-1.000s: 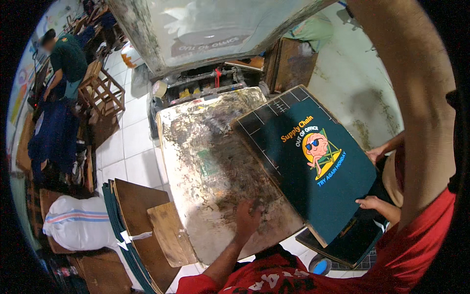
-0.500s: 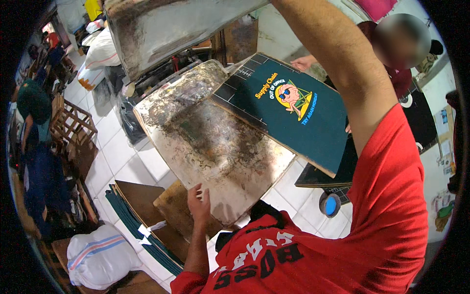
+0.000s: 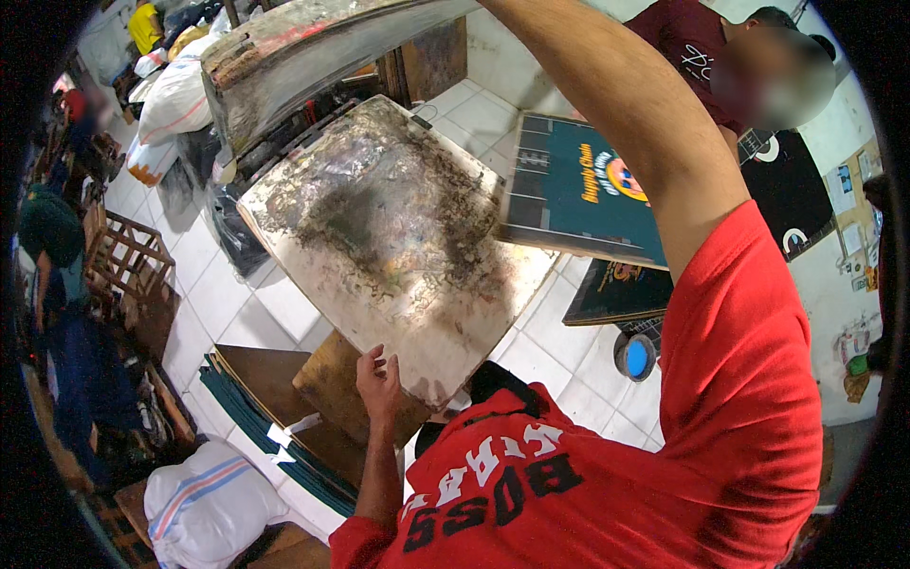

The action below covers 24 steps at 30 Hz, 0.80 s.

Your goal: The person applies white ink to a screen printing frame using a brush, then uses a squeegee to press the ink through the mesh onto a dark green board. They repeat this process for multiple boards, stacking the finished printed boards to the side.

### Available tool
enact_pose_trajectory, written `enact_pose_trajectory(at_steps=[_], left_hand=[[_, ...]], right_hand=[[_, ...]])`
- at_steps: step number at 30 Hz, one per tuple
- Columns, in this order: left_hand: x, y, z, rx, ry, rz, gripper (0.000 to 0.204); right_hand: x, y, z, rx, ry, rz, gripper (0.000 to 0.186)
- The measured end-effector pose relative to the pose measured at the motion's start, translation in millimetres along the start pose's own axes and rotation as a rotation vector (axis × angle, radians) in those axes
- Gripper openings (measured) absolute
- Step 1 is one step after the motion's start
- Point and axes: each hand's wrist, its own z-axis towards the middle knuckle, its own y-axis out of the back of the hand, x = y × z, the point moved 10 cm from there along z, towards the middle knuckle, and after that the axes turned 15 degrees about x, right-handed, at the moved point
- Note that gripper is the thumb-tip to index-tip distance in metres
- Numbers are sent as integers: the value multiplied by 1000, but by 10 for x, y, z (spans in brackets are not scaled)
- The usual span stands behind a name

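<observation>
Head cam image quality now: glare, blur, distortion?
Head view: whitish sheen on the stained board; head view: lettering on the dark green panel smeared, co-worker's head blurred out; head view: black fisheye corners, far left dim.

One worktable [image 3: 398,218], one screen frame [image 3: 303,47], one cup [image 3: 622,358] (plus one stool [image 3: 140,232]).

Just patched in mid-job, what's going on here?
The person's left hand, apparently empty, is at the near-left edge of the stained board. The right arm stretches toward the raised frame, its hand out of view. A printed green panel is at the board's right, near a co-worker in maroon whose hands are hidden.
</observation>
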Motion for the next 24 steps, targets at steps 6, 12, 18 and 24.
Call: enact_pose_trajectory(at_steps=[6, 12, 18, 24], left_hand=[[-880, 132, 202, -52, -171, 157, 37], [-2278, 243, 526, 7, -389, -579, 59], [-2630, -21, 438, 93, -294, -1468, 78], [-1287, -791, 238, 10, 181, -1409, 84]], right_hand=[[3, 57, -371, -36, -15, 70, 46], [231, 242, -1081, -36, 60, -83, 38], [227, 167, -2356, 62, -23, 91, 42], [394, -132, -4060, 378, -152, 190, 44]])
